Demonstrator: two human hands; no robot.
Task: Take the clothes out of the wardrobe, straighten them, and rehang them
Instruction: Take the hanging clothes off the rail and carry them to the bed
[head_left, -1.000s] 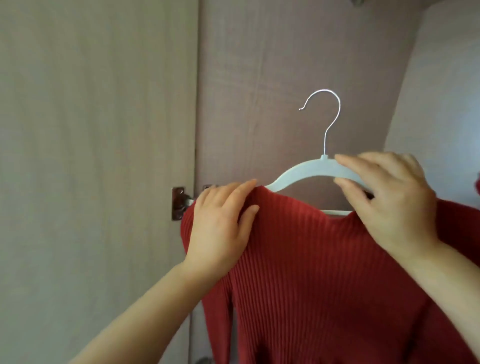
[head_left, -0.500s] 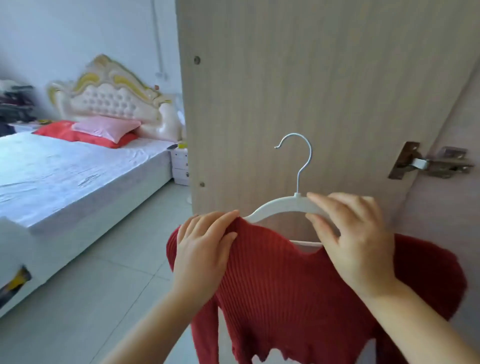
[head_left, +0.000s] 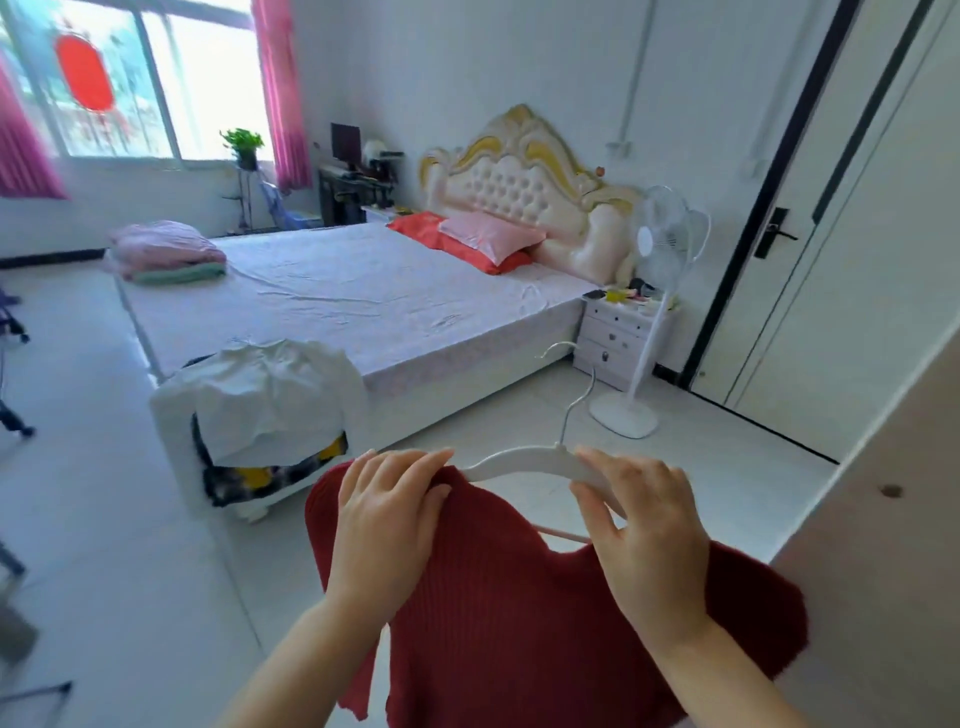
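One red ribbed sweater hangs on a white hanger that you hold out in front of you, above the floor. Your left hand has its fingers curled over the sweater's shoulder, clamped on the knit where it covers that end of the hanger. Your right hand grips the hanger's bare other arm, fingers on top and thumb beneath, and the sweater's other shoulder hangs below it. The hanger's wire hook points up and away from you. A wooden wardrobe door stands at your right. Beyond the sweater, a white garment lies draped at the near corner of the bed. A fan and a nightstand stand beside the headboard.
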